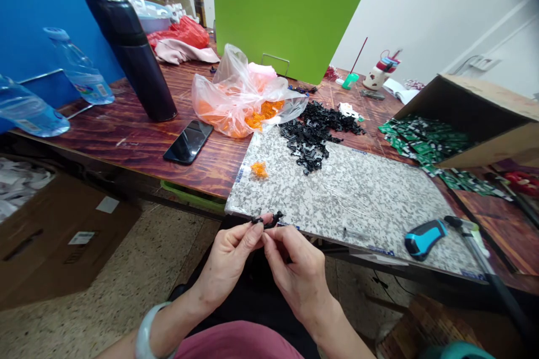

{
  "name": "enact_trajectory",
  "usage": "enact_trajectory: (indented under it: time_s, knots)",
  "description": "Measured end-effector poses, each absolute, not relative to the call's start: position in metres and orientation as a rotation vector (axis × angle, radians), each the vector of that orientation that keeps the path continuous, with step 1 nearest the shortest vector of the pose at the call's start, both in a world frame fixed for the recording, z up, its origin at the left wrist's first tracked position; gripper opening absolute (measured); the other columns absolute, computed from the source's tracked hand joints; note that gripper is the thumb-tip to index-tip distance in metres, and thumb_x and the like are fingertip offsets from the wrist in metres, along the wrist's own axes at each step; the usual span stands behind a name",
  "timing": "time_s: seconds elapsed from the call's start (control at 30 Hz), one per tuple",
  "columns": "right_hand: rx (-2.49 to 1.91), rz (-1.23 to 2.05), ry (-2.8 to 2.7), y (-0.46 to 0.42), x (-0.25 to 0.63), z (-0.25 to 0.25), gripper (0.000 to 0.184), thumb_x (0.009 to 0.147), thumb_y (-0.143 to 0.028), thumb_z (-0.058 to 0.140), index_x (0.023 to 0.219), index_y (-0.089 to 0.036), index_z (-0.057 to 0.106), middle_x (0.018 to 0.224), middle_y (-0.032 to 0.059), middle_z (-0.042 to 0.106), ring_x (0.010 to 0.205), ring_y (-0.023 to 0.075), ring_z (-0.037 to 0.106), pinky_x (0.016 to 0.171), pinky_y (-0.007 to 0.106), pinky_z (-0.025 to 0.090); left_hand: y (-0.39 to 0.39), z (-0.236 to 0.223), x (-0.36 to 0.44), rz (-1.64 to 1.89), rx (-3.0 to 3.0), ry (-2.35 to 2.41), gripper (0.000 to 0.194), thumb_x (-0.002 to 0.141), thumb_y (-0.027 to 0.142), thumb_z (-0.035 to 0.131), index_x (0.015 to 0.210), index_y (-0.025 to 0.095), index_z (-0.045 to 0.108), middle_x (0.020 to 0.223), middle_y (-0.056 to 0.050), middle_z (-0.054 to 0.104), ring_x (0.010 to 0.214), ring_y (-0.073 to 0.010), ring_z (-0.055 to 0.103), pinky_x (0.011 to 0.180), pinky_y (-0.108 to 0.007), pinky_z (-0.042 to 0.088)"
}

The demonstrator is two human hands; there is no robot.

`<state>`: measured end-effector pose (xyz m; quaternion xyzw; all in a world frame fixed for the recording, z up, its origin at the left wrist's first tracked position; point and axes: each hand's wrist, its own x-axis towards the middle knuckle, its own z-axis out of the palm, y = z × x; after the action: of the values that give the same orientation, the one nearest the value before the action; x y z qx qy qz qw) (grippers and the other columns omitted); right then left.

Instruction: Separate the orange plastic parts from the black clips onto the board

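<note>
Gently, the left hand [229, 261], a pale bangle [145, 339] on its wrist, and the right hand [297, 272] pinch a small black plastic piece [267, 220] between thumbs and fingertips, just over the near edge of the speckled stone-look board [357, 207]; a firm fingertip grip steadies so small a part without bending it. Both forearms angle inward, wrists close together, fingers curled. Farther along, an orange clump [259, 169] sits near the board's left edge, a heap of black plastic pieces [311, 134] lies at its far edge, and a blue-and-black tool [425, 238] rests near its right corner.
</note>
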<state>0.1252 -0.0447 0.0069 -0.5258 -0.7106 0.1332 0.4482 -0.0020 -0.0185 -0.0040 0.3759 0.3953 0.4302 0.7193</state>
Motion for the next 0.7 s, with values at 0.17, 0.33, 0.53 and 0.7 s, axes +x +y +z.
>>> enact_trajectory:
  time_s: [0.17, 0.33, 0.53, 0.7]
  knots:
    - [-1.314, 0.34, -1.744, -0.046, 0.1237, 0.0057, 0.014, 0.088, -0.013, 0.049, 0.08, -0.019, 0.059, 0.066, 0.0016, 0.059, 0.057, 0.0114, 0.057, 0.049, 0.02, 0.044, -0.0183, -0.0023, -0.0017, 0.934, 0.822, 0.902, 0.035, 0.078, 0.038, 0.069, 0.105, 0.016, 0.072, 0.089, -0.006, 0.077, 0.093, -0.0259, 0.067, 0.089, -0.035, 0.051]
    - [-1.354, 0.4, -1.702, -0.0471, 0.1219, 0.004, 0.012, 0.087, -0.014, 0.05, 0.081, -0.019, 0.058, 0.068, 0.0013, 0.06, 0.057, 0.011, 0.056, 0.05, 0.02, 0.045, -0.0179, -0.0053, -0.0027, 0.949, 0.886, 0.918, 0.027, 0.082, 0.036, 0.065, 0.1, 0.018, 0.074, 0.09, -0.003, 0.077, 0.088, -0.0216, 0.068, 0.083, -0.028, 0.051]
    - [-1.378, 0.612, -1.648, -0.0506, 0.1196, 0.0016, 0.005, 0.086, -0.018, 0.051, 0.09, -0.018, 0.055, 0.069, -0.0009, 0.059, 0.047, 0.0076, 0.051, 0.043, 0.017, 0.042, -0.0129, -0.0077, -0.0034, 1.003, 1.023, 1.051, 0.023, 0.084, 0.033, 0.062, 0.095, 0.019, 0.076, 0.082, 0.0, 0.077, 0.079, -0.0192, 0.067, 0.074, -0.023, 0.05]
    - [-1.368, 0.596, -1.608, -0.0505, 0.1213, -0.0019, 0.008, 0.089, -0.018, 0.049, 0.087, -0.019, 0.057, 0.073, 0.0015, 0.064, 0.058, 0.0105, 0.061, 0.053, 0.018, 0.048, -0.0116, -0.0093, -0.003, 1.037, 1.085, 1.101, 0.022, 0.083, 0.031, 0.063, 0.093, 0.017, 0.076, 0.083, -0.001, 0.077, 0.08, -0.0209, 0.068, 0.075, -0.024, 0.051]
